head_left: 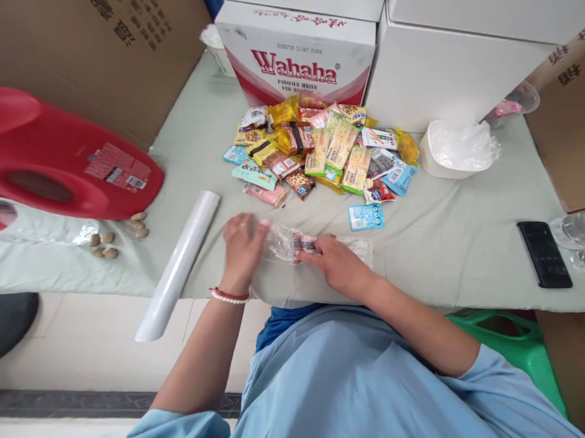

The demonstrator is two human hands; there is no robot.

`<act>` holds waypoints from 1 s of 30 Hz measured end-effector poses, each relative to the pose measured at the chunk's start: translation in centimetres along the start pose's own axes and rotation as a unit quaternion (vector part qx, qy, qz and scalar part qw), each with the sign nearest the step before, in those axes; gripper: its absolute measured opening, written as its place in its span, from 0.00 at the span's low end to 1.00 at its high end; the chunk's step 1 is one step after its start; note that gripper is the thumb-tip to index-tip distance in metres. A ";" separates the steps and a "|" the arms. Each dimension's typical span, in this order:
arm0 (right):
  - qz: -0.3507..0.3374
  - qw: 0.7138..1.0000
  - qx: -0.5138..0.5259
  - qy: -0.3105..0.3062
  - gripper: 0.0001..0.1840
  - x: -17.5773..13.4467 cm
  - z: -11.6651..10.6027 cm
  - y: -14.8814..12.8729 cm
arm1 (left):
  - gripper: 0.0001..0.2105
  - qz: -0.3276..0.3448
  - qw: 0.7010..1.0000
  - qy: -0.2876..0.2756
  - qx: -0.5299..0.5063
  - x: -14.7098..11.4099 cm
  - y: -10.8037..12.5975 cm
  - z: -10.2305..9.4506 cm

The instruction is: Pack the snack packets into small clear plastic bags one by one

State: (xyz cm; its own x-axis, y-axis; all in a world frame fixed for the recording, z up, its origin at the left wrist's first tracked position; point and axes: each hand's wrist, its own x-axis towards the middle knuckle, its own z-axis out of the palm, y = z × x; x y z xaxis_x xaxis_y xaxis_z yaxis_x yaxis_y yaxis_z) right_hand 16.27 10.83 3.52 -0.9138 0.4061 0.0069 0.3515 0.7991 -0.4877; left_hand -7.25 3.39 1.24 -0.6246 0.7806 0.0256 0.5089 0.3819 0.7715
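Clear plastic film [278, 246] spreads to both sides of a small red-and-dark packet [305, 242] near the front edge of a cloth-covered bench [435, 255]. One person's right hand [342, 266] lays its fingers on the packet, whether clamped cannot be told; the left hand [243, 245], thumb and fingers apart, is just beside the film's left end. Wrapped snacks [320, 147] lie heaped behind, against a Wahaha carton [296, 59].

Glossy, crinkled plastic wrap [279, 243]
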 end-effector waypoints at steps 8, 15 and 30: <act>0.005 0.999 -0.016 -0.039 0.23 0.6 -1.6 -0.9 | 0.14 -0.058 0.978 -0.176 -0.095 -2.8 6.1 -1.8; -0.042 0.997 -0.036 -0.058 0.24 -0.3 -3.0 0.1 | 0.10 -0.105 0.941 -0.220 -0.235 -3.7 8.0 1.5; 0.113 0.975 0.104 0.161 0.18 -1.2 -4.3 5.1 | 0.14 0.220 0.943 -0.142 0.204 -6.1 8.0 4.3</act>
State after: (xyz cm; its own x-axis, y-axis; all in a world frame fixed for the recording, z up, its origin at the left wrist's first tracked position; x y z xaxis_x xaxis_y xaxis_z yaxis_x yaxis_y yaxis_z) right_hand 20.08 16.32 4.77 -0.6946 0.7065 0.1360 0.4574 0.5796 -0.6744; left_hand 3.21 3.82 4.53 -0.1464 0.9867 0.0707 0.9034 0.1042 0.4159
